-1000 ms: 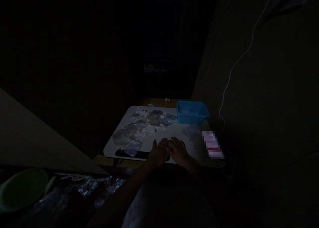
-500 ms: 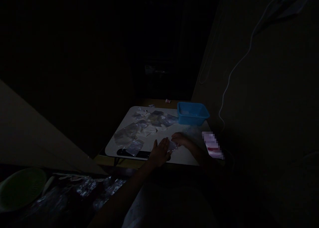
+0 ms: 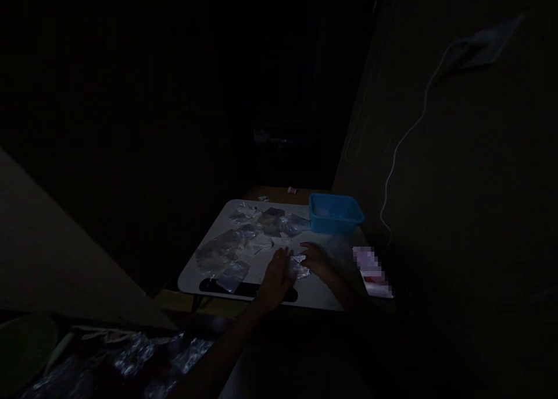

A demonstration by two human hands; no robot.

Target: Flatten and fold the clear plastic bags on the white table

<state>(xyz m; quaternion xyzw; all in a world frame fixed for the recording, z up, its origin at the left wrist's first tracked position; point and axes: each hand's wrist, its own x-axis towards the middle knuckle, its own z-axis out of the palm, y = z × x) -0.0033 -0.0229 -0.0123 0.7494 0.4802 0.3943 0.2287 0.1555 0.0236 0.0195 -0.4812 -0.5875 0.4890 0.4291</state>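
A small clear plastic packet (image 3: 300, 266) lies on the white table (image 3: 322, 294) between my hands. My left hand (image 3: 276, 275) rests at the packet's left edge, fingers extended forward. At its right edge is my right hand (image 3: 317, 260), its fingers spread and bent, with fingertips touching the plastic. Clear plastic bags (image 3: 218, 250) and crumpled pale pieces (image 3: 259, 245) are spread over the left and back of the table. A blue basket (image 3: 335, 224) stands at the back right corner. The scene is very dark, so fine detail is hard to make out.
A bright, pixelated rectangular object (image 3: 372, 274) is at the table's right edge. A white cable (image 3: 394, 155) hangs down the right wall. Shiny plastic (image 3: 135, 352) and a green round basket (image 3: 28, 352) lie at the lower left. A small cup-like item (image 3: 292, 190) sits behind the table.
The view has tilted, so the table sits lower in the picture. My left hand has drawn slightly off the packet, more of which now shows. The fingers of my right hand have spread.
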